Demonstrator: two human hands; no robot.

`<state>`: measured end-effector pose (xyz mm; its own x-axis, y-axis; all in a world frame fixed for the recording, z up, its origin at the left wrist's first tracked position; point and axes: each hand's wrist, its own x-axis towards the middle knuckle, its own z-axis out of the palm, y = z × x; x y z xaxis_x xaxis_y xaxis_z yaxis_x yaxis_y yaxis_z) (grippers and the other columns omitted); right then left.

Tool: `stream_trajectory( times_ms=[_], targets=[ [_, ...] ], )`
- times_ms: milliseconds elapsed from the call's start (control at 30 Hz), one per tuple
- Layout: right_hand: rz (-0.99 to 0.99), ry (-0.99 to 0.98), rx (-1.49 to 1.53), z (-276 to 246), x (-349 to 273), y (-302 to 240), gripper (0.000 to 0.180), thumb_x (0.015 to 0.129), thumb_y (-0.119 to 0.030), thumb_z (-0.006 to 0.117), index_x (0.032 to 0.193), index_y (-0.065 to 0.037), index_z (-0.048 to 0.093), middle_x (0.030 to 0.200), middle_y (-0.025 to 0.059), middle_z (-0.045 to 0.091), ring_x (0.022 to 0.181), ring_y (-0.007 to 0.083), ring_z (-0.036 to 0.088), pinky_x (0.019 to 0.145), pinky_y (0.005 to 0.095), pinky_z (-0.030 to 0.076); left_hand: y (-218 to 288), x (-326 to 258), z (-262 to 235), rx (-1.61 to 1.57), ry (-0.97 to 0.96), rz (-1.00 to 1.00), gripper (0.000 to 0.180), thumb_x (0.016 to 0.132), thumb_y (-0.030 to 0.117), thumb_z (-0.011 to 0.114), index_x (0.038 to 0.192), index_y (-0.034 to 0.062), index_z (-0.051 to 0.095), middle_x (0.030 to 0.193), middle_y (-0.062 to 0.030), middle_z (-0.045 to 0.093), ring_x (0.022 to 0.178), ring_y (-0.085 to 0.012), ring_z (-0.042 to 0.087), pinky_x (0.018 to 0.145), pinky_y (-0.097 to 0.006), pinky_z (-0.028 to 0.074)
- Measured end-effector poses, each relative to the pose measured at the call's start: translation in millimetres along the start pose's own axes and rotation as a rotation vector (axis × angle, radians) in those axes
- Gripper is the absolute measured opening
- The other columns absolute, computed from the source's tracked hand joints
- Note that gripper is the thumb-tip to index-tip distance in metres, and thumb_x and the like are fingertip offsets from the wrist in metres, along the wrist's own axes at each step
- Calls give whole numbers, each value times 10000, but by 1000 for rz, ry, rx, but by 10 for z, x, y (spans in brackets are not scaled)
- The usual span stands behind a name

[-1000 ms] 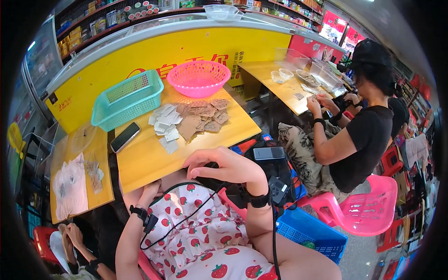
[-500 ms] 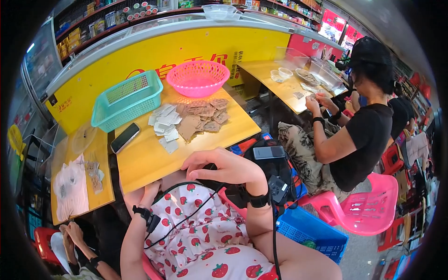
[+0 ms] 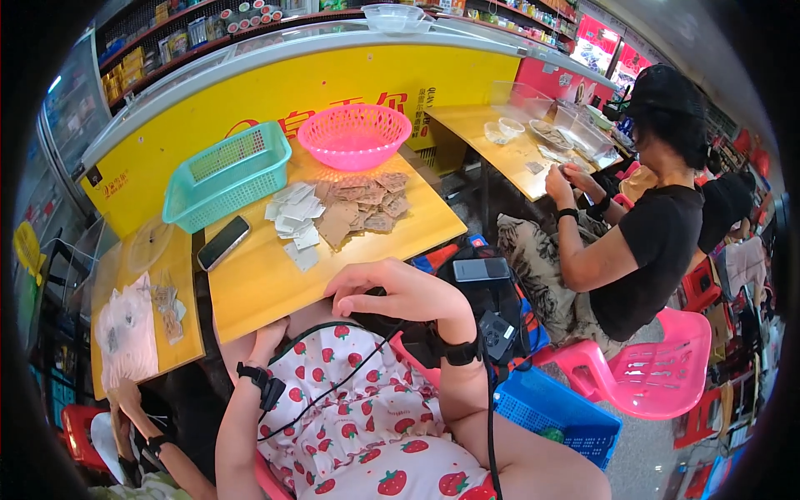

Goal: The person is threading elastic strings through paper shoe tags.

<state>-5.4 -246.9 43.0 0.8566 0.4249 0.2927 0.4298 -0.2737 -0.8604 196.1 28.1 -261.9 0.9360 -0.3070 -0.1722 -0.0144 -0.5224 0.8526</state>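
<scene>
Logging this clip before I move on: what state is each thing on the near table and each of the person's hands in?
Teal basket: upright, looks empty.
Pink basket: upright, looks empty.
Small packets: loose pile, white and brown.
Phone: flat, screen dark.
Left hand: at the table edge, holding nothing visible.
Right hand: fingers curled, below the table edge, holding nothing visible.

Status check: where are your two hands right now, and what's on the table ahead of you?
Right hand curled at table edge, empty. Left hand low by table underside, grip unclear. Pile of small packets untouched on yellow table. Phone, teal basket, pink basket beyond.
</scene>
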Motion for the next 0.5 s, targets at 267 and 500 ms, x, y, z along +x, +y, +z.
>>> stream_trajectory(
  times_ms=[267,500],
  targets=[
    [322,72,-43,-149,-85,819,258,902,-184,568,1035,37,581,860,105,665,769,151,633,706,277,503,623,-241,266,-223,-142,-508,114,795,56,527,684,36,514,608,-49,492,523,-153,462,476,-278,366],
    [411,-25,23,-2,79,1277,266,889,-186,577,1012,49,588,839,112,665,728,168,640,670,291,514,290,-90,171,-149,3,-123,84,786,65,545,837,-2,534,700,-75,535,630,-193,511,577,-296,442]
  ],
)
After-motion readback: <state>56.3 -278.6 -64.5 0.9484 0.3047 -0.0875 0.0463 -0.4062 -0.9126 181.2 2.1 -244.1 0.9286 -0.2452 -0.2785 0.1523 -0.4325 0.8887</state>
